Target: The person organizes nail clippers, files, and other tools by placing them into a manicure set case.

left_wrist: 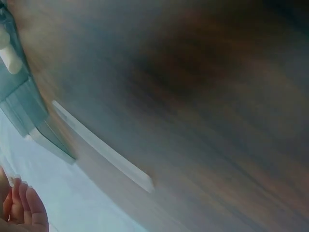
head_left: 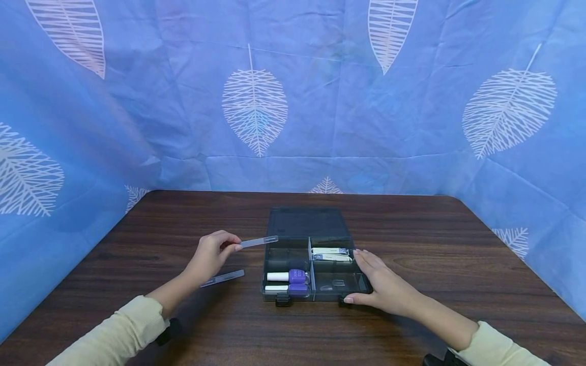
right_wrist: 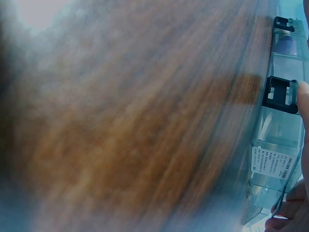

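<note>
Dark wood-grain desk (head_left: 412,325), enclosed by blue leaf-print curtain (head_left: 320,101). Left hand (head_left: 209,256) pinches a clear nail file (head_left: 259,242) above the desk, just left of the open compartment box (head_left: 316,295). Second file (head_left: 223,278) lies on the desk beneath. Right hand (head_left: 382,284), fingers extended, rests on the box's right near corner.

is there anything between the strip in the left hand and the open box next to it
Nothing visible. The left hand pinches the clear strip, whose tip hangs by the compartment box's left rim. The near-left compartment already holds purple bottles; the far-left one looks free. The right hand rests on the right side.
</note>
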A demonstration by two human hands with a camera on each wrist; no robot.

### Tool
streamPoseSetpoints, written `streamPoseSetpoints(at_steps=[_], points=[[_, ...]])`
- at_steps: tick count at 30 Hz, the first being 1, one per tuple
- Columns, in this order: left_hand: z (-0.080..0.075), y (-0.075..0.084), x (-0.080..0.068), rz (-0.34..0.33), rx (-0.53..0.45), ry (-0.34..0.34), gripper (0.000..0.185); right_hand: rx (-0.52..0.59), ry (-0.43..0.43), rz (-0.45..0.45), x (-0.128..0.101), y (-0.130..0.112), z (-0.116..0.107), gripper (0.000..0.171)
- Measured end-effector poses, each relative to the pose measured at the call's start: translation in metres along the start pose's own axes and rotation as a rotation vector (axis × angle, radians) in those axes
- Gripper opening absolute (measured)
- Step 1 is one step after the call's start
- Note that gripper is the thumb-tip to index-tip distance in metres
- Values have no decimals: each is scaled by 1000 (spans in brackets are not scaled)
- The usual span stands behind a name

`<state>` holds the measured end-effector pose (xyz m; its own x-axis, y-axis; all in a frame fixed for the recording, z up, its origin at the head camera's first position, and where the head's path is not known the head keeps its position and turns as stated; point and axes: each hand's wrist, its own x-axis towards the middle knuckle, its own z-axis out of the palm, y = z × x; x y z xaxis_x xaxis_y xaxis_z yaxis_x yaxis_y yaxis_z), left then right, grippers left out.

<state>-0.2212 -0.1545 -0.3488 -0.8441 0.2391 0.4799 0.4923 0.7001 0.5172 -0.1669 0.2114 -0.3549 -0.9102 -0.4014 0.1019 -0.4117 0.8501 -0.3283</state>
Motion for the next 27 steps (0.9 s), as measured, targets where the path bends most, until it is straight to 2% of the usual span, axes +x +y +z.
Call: streamPoseSetpoints(at_steps=[6,13,16,19,23,27], points=[[13,10,11,33,-26,-20,7,-3,6,-6,0,0,1,101],[29,24,23,124,-14,-99,7,-6,4,-4,0,1,1,101],[34,30,27,150,38,-135,7,-2,6,-6,0,0,0,100],[40,34,31,143,100,-171,8,2,8,-8,0,0,0,100],[48,36,35,138,180,-207,8,6,8,-7,0,0,0,101],[54,36,39,164,268,-235,9,8,8,-8,0,1,1,101]])
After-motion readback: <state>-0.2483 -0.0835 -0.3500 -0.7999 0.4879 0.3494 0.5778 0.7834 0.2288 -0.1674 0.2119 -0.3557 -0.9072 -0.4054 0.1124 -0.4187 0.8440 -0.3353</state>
